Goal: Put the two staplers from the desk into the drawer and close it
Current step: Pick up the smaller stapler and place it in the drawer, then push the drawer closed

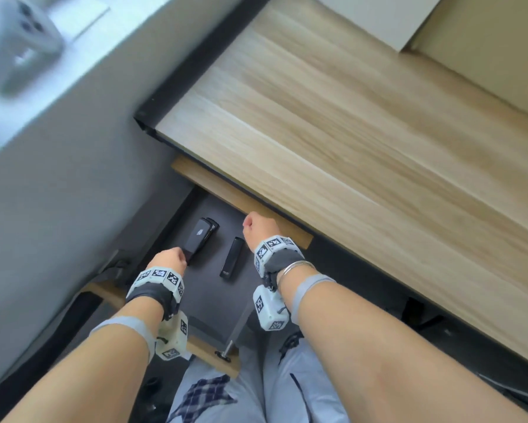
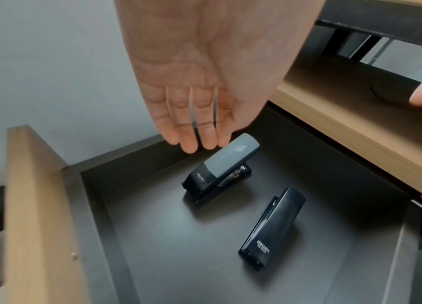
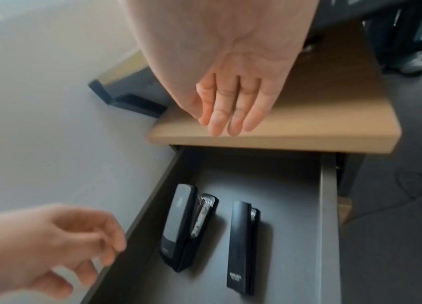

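The dark grey drawer [image 1: 207, 303] stands pulled out under the desk. Two black staplers lie side by side on its floor [image 2: 178, 257]. The wider stapler with a grey top [image 1: 200, 239] [image 2: 220, 170] [image 3: 186, 226] is on the left, and the slim stapler [image 1: 231, 259] [image 2: 273, 228] [image 3: 242, 244] is on the right. My left hand [image 1: 169, 257] [image 2: 199, 133] hovers just over the wider stapler's near end, fingers relaxed and holding nothing. My right hand [image 1: 255, 225] [image 3: 228, 119] is empty with straight fingers, over the wooden panel above the drawer.
A light wooden desktop [image 1: 348, 132] fills the right side. A wooden panel [image 1: 241, 196] overhangs the drawer's back. The wooden drawer front [image 1: 213, 358] is close to my legs [image 1: 256, 392]. A grey wall runs along the left. Cables lie on the floor [image 3: 412, 185].
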`<move>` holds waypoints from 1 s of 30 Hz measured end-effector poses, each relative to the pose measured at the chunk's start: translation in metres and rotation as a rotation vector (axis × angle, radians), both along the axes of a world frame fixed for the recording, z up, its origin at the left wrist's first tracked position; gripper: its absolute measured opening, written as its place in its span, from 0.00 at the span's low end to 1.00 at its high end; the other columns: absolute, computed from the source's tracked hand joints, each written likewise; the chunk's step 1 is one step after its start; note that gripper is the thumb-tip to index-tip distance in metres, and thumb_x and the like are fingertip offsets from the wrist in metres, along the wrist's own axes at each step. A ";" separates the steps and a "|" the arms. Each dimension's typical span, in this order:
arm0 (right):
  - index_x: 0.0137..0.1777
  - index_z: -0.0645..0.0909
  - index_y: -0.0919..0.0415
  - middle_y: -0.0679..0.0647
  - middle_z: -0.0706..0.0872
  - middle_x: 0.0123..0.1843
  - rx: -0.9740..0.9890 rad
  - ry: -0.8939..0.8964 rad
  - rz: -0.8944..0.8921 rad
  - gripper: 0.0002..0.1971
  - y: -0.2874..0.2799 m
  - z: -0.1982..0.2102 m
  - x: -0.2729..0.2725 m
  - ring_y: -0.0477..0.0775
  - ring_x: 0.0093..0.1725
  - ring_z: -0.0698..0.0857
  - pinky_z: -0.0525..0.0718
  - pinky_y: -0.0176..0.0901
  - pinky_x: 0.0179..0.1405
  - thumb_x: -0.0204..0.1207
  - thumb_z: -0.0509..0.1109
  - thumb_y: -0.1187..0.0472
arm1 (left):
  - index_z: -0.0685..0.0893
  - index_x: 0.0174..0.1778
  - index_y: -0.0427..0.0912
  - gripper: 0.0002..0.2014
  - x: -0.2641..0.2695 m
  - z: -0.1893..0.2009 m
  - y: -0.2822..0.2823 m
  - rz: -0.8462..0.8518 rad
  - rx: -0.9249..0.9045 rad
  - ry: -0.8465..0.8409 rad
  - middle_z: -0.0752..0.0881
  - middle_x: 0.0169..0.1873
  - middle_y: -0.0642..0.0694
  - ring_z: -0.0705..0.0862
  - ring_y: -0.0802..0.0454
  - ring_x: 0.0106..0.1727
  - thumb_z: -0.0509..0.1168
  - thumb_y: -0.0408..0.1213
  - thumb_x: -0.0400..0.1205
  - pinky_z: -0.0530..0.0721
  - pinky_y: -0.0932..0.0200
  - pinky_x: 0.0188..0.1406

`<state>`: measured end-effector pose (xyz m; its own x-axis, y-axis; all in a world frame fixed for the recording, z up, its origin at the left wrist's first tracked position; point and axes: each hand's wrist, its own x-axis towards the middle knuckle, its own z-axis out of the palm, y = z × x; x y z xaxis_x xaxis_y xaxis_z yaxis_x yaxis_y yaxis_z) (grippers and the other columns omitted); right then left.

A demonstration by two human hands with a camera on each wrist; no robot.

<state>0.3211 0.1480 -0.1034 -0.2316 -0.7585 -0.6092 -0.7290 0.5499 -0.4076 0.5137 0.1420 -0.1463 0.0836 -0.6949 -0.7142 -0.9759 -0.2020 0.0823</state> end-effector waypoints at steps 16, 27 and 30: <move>0.60 0.80 0.53 0.57 0.79 0.65 -0.421 0.487 -0.188 0.14 -0.008 0.015 -0.114 0.62 0.66 0.75 0.75 0.53 0.60 0.76 0.61 0.64 | 0.87 0.52 0.31 0.12 0.046 0.009 0.078 0.120 0.278 -0.227 0.85 0.43 0.38 0.84 0.40 0.46 0.66 0.35 0.78 0.86 0.51 0.57; 0.69 0.76 0.43 0.49 0.76 0.76 -0.547 0.636 -0.224 0.25 -0.005 -0.012 -0.122 0.58 0.75 0.72 0.68 0.54 0.70 0.72 0.58 0.60 | 0.84 0.64 0.41 0.21 0.035 -0.002 0.099 -0.040 0.421 -0.230 0.85 0.64 0.41 0.84 0.43 0.63 0.65 0.29 0.74 0.83 0.50 0.66; 0.69 0.76 0.43 0.49 0.76 0.76 -0.546 0.660 -0.221 0.25 -0.005 -0.012 -0.122 0.58 0.75 0.73 0.68 0.54 0.70 0.72 0.57 0.59 | 0.88 0.58 0.37 0.17 0.032 -0.006 0.094 0.006 0.430 -0.190 0.88 0.59 0.40 0.86 0.43 0.60 0.66 0.27 0.73 0.84 0.52 0.64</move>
<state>0.1992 0.1431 -0.1159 -0.5836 -0.8008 0.1349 -0.8086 0.5576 -0.1878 0.5456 0.2363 -0.1520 0.2435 -0.3386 -0.9089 -0.9644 -0.1845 -0.1896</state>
